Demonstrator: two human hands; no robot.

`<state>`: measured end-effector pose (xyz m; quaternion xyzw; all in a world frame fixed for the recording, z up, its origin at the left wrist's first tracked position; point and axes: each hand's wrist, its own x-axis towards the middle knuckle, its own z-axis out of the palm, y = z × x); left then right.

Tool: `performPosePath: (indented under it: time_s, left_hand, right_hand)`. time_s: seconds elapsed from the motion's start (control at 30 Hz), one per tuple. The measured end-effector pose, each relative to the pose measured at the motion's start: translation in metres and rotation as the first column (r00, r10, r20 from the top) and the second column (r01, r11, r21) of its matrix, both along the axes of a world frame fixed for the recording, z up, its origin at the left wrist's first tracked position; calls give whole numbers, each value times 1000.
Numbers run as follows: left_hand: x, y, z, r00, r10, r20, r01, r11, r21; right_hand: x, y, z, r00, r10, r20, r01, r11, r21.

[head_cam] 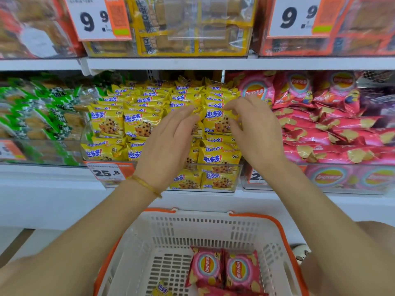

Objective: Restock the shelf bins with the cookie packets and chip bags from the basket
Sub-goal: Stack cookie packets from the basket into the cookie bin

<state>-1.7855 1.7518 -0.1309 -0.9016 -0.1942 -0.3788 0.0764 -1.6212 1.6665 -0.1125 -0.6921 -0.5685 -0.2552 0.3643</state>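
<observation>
Yellow cookie packets [141,124] fill the clear middle bin [238,178] on the shelf. My right hand [254,133] pinches the right edge of one upright cookie packet [220,122] at the top front of the pile. My left hand [164,146] reaches in beside it, its fingers fairly straight and touching the packets just left of that one. Below, the white basket [213,221] with an orange rim holds two pink chip bags [206,268] and one yellow cookie packet [161,289]. Pink chip bags [320,129] are heaped in the bin on the right.
Green snack packets [42,107] fill the bin on the left. A 25.8 price tag [106,173] hangs at the cookie bin's front. The upper shelf [192,63] carries clear bins of boxed snacks with 9.9 tags [96,18].
</observation>
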Motion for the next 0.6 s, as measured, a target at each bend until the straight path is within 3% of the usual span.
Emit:
performPosePath:
  time_s: [0.07, 0.13, 0.23, 0.3, 0.37, 0.5, 0.53, 0.6]
  left_hand:
    - [-21, -20, -16, 997, -53, 58, 54, 998, -11]
    - [-47, -36, -40, 997, -81, 14, 82, 995, -56]
    - [-88, -37, -85, 952, -71, -299, 30, 990, -141]
    - [-108, -28, -110, 855, -62, -514, -36, 983, -179]
    - [-118, -24, -127, 733, -72, -677, -136, 959, -249]
    - [-119, -10, -152, 445, -141, -884, -335, 889, -311]
    - [-119, -8, -155, 394, -163, -905, -338, 889, -307]
    - [-120, -4, -162, 337, -170, -926, -326, 902, -284]
  right_hand:
    - [-21, -14, -8, 993, 104, -58, -103, 994, 31]
    - [-44, -26, -26, 970, 219, -105, -218, 976, 19]
    - [-73, -28, -69, 923, 314, -225, -359, 911, -204]
    - [-90, -17, -114, 921, 261, -289, -381, 756, -533]
    - [-110, -8, -167, 913, 249, -324, -409, 535, -739]
    - [-153, 5, -263, 863, 225, -453, -489, 144, -860]
    - [-162, 8, -284, 852, 193, -487, -507, 74, -859]
    - [-176, 12, -320, 857, 124, -499, -506, 24, -862]
